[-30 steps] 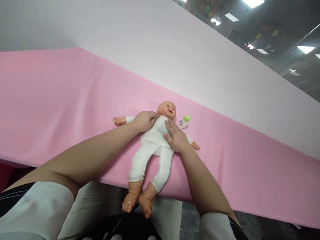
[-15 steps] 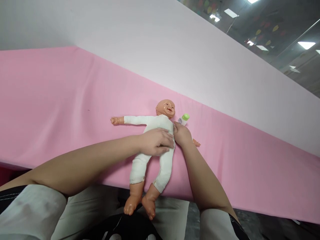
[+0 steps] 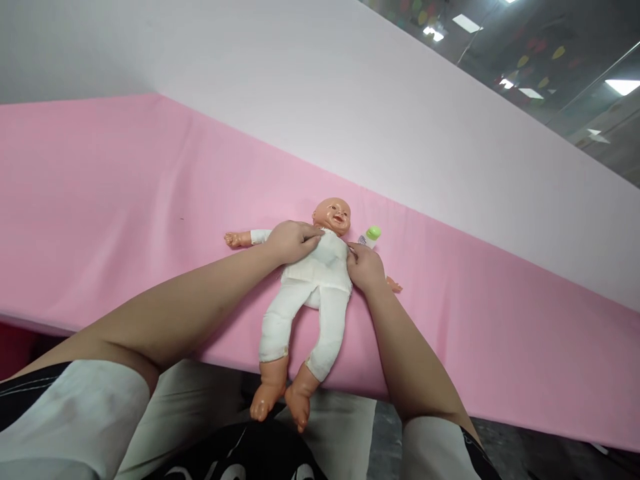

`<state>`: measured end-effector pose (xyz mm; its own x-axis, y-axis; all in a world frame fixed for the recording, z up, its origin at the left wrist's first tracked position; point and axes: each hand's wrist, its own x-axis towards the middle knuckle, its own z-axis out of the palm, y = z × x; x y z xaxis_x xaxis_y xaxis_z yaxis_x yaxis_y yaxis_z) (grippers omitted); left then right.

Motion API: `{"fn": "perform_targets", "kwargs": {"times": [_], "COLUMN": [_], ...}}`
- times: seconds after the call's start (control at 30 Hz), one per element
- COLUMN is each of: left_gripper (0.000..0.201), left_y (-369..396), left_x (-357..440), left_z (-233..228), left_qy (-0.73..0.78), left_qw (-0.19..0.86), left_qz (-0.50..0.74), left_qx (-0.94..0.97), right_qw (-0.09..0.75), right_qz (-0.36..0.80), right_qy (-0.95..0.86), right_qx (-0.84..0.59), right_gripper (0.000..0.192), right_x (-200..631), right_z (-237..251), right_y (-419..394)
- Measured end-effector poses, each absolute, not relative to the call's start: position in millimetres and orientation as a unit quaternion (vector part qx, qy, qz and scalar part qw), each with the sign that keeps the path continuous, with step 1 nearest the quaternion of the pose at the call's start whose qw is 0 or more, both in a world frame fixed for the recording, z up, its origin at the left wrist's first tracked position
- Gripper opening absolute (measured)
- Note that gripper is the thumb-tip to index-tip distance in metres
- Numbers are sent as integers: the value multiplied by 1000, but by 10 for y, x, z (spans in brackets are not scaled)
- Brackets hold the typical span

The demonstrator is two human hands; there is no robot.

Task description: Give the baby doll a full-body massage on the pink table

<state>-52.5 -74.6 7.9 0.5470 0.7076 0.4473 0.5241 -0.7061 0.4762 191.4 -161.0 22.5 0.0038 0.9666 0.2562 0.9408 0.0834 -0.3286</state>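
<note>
A plastic baby doll (image 3: 313, 293) in a white suit lies face up on a pink-covered surface (image 3: 125, 200), its bare feet hanging over the near edge. My left hand (image 3: 290, 241) rests on the doll's upper chest and shoulder, fingers pinching the white cloth near the neck. My right hand (image 3: 366, 268) presses against the doll's other side, covering its arm and gripping the cloth there. A small white bottle with a green cap (image 3: 370, 236) lies just beyond my right hand, beside the doll's head.
A pale wall (image 3: 350, 100) rises behind the pink surface. Ceiling lights (image 3: 623, 85) show at the top right. My lap in light trousers (image 3: 200, 427) sits below the surface's near edge.
My left hand went from the doll's belly back up to its shoulder and chest. My right hand stayed at the doll's side. The doll's far arm is partly covered again.
</note>
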Motion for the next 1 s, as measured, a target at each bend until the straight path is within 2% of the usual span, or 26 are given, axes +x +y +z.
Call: {"fn": "perform_targets", "kwargs": {"times": [0.1, 0.2, 0.33, 0.43, 0.57, 0.73, 1.0], "left_gripper": [43, 44, 39, 38, 40, 36, 36], "left_y": [-661, -624, -613, -605, -591, -569, -563], "left_x": [-561, -561, -538, -526, -515, -512, -512], "left_z": [93, 99, 86, 78, 74, 64, 53], "left_qy": [416, 429, 442, 442, 443, 450, 450], "left_qw": [131, 126, 155, 171, 182, 199, 188], "left_qz": [299, 294, 298, 302, 298, 295, 299], "left_qx": [849, 845, 832, 827, 826, 819, 820], "right_qw": [292, 338, 307, 233, 142, 105, 122], "right_qz": [7, 6, 43, 83, 102, 104, 106], "right_qy": [-739, -804, -885, -921, -918, -899, -844], "right_qx": [-608, -489, -347, -302, -355, -413, -512], "right_gripper": [42, 37, 31, 38, 59, 72, 62], "right_x": [1823, 1609, 1269, 1132, 1116, 1189, 1507], "right_z": [224, 270, 377, 436, 472, 476, 419], "right_y": [-1680, -1847, -2138, -2272, -2294, -2212, -1920]}}
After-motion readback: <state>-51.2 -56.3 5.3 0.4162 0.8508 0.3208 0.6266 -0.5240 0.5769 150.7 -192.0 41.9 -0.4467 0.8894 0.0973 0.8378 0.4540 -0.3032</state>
